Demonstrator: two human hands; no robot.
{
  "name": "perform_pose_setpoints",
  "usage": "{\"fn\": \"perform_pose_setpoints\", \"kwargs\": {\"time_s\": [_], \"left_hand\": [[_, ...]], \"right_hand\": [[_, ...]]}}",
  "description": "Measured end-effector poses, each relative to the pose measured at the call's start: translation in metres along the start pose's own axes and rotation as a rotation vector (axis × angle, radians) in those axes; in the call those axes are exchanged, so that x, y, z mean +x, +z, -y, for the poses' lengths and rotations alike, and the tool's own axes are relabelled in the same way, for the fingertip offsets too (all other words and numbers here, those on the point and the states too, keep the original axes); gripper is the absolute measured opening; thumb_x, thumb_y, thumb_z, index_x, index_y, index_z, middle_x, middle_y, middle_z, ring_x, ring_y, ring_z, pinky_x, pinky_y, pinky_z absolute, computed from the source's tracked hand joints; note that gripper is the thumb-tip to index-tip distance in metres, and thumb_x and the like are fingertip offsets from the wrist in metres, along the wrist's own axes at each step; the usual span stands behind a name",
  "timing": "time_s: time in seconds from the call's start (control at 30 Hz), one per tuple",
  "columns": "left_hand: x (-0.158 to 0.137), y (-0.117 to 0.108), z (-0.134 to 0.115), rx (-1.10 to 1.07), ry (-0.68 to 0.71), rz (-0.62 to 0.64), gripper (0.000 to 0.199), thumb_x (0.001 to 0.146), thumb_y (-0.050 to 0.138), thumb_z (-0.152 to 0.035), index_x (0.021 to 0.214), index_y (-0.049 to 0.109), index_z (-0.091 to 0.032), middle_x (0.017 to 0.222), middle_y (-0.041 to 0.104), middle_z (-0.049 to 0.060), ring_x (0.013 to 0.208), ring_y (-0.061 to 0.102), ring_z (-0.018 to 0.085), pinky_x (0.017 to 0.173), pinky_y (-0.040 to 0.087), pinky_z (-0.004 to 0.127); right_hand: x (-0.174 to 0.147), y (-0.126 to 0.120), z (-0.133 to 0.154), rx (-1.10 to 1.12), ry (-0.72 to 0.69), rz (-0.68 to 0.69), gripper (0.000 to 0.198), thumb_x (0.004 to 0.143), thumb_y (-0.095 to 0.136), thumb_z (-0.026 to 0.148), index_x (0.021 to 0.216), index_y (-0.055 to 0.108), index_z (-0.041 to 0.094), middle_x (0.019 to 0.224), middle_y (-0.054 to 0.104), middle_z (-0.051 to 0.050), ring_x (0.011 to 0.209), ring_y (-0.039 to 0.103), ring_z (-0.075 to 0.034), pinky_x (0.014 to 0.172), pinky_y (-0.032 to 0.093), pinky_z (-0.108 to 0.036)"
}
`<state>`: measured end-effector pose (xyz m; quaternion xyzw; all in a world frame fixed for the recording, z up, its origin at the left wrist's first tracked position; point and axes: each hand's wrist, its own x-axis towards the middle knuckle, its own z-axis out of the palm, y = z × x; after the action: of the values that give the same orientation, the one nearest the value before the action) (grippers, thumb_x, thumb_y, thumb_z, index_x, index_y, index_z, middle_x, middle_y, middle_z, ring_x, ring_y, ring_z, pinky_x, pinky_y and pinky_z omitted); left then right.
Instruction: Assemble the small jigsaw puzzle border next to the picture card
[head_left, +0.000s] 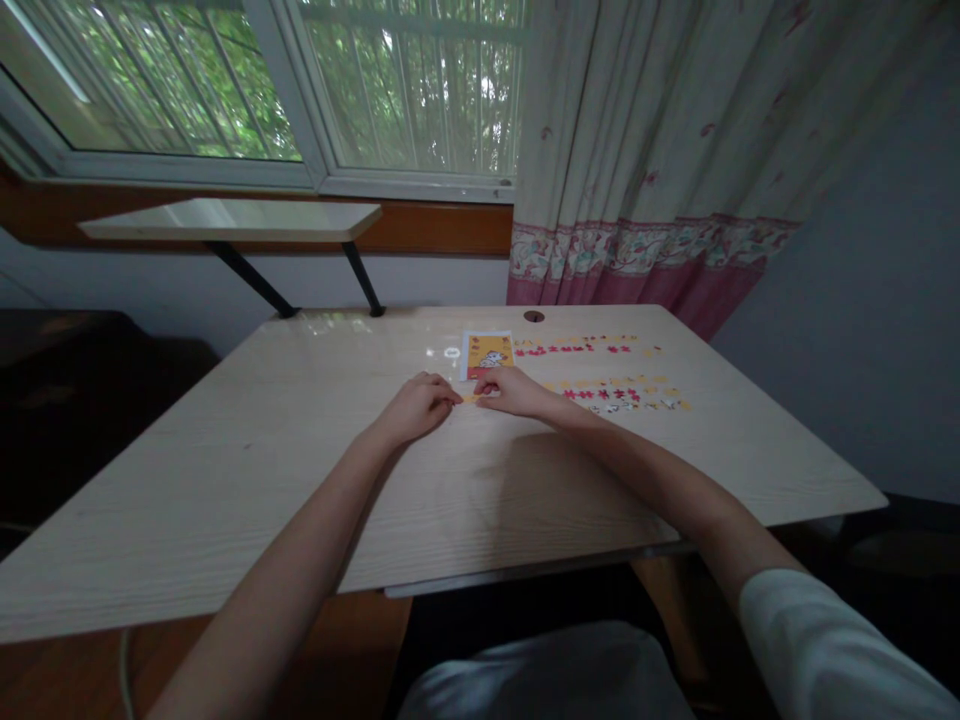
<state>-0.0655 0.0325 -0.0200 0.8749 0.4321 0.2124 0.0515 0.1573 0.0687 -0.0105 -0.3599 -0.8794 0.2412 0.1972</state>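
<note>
Small yellow puzzle pieces [470, 398] lie on the table between my two hands. My left hand [421, 407] rests on the tabletop, its thumb and fingers pinched at the left end of these pieces. From the other side my right hand [511, 391] pinches a yellow puzzle piece at the right end, fingers curled. Exactly how the pieces join is too small to make out. Just behind my hands lies a picture card [488, 350], yellow and red with a white animal; my right hand covers its lower edge.
Red puzzle pieces [562, 349] and white puzzle pieces [649, 405] lie in rows on the right of the wooden table [247, 500], among yellow ones. A raised shelf [240, 218] stands at the back left. A cable hole [534, 316] is near the back edge, below a curtain [645, 150].
</note>
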Motion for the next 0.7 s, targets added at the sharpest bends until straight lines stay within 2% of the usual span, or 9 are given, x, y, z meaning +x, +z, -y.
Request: {"fn": "perform_pose_setpoints", "kwargs": {"time_s": [0.3, 0.53, 0.7], "left_hand": [[-0.0004, 0.0019, 0.0005, -0.011, 0.000, -0.020, 0.027, 0.079, 0.054, -0.011, 0.093, 0.077, -0.017, 0.091, 0.070, 0.009, 0.088, 0.061, 0.023, 0.085, 0.048, 0.037], [0.0008, -0.0001, -0.0014, -0.001, -0.004, -0.007, 0.027, 0.079, 0.054, -0.012, 0.093, 0.077, -0.018, 0.090, 0.070, 0.009, 0.088, 0.060, 0.023, 0.085, 0.048, 0.037], [0.0003, 0.0001, -0.0012, -0.014, -0.003, -0.009, 0.027, 0.080, 0.053, -0.013, 0.092, 0.077, -0.018, 0.090, 0.070, 0.010, 0.087, 0.061, 0.023, 0.085, 0.048, 0.038]], "right_hand": [[-0.0006, -0.0032, 0.0054, -0.056, -0.005, 0.013, 0.013, 0.076, 0.068, 0.013, 0.087, 0.072, 0.011, 0.083, 0.070, -0.006, 0.075, 0.060, -0.013, 0.068, 0.040, -0.022], [0.0001, -0.0024, 0.0070, -0.008, 0.062, 0.006, 0.011, 0.075, 0.070, 0.015, 0.086, 0.073, 0.011, 0.082, 0.070, -0.005, 0.075, 0.060, -0.012, 0.067, 0.039, -0.022], [-0.0018, -0.0049, 0.0050, 0.001, 0.047, 0.023, 0.016, 0.075, 0.073, 0.018, 0.090, 0.074, 0.013, 0.084, 0.071, -0.006, 0.077, 0.061, -0.014, 0.069, 0.040, -0.023]]}}
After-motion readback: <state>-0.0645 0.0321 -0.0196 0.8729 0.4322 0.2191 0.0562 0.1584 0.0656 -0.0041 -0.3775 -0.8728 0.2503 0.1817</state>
